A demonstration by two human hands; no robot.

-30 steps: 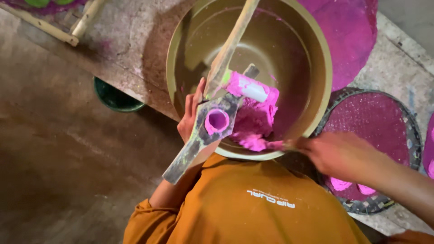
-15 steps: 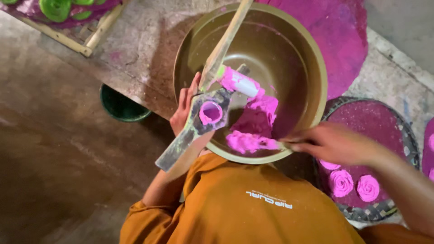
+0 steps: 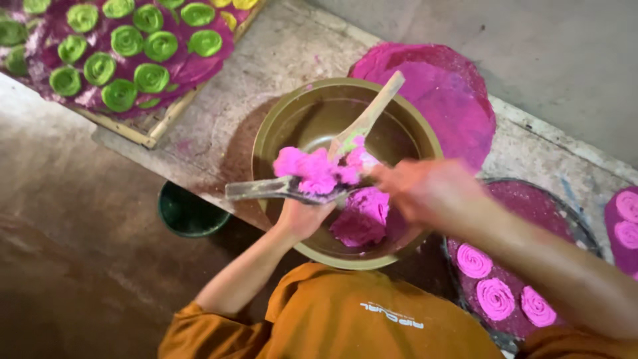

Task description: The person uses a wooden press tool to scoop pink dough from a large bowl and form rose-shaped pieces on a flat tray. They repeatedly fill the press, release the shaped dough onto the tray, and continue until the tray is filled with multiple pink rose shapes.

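- Pink dough [image 3: 312, 169] sits piled on a flat press tool [image 3: 279, 189] held over the near-left part of the big olive bowl [image 3: 266, 143]; a second mass of pink dough lies low in the bowl, near side.
- Olive bowl rests on a stained concrete ledge [image 3: 219, 126], with a round magenta mat [image 3: 445, 93] at its far right.
- Tray of green spiral pieces [image 3: 119, 60] lies at far left; a round tray with pink spirals [image 3: 495, 296] sits at near right.
- Wooden paddle [image 3: 365, 119] leans in the bowl, its handle pointing far-right over the rim.
- Press tool's long axis runs left to right, nearly level, its free handle end pointing left.
- Left hand [image 3: 302, 216] is closed around the tool from beneath, just under the dough.
- Right hand [image 3: 425, 189] is blurred at the tool's right end, touching the dough; how far its fingers are curled I cannot tell.
- Dough looks soft, moist and sticky, likely to tear and smear; it seems best scooped from below in a cupped palm, not pinched.
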